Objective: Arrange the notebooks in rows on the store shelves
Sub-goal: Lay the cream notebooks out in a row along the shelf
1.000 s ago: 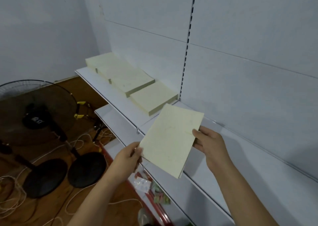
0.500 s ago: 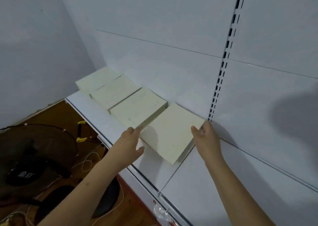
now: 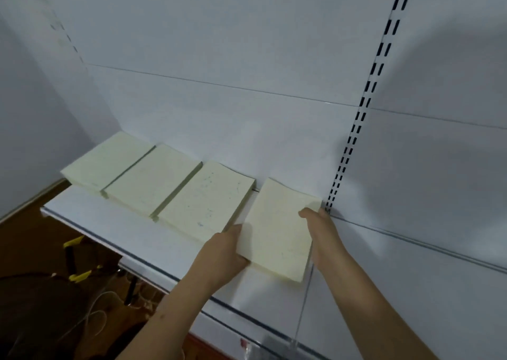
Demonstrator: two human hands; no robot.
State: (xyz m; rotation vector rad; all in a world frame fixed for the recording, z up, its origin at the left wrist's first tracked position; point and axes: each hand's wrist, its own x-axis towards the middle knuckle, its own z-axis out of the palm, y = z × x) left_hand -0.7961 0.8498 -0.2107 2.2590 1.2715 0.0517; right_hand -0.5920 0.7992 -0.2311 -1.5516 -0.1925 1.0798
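Both hands, left hand (image 3: 223,245) and right hand (image 3: 319,232), grip the notebook (image 3: 278,229) by its side edges; square it against the neighbouring stack (image 3: 204,200), flush on the shelf (image 3: 109,222).

The left hand (image 3: 225,250) is hiding the near left edge of the notebook (image 3: 279,228), and its fingers are lying out of sight against that side, so their grip is not showing. The right hand (image 3: 322,233) is covering the notebook's right edge. Both forearms are running off the bottom edge. Below the shelf (image 3: 115,230), a dark object (image 3: 35,304) is sitting blurred and cut off by the left edge, with thin cables (image 3: 93,310) too faint to trace.
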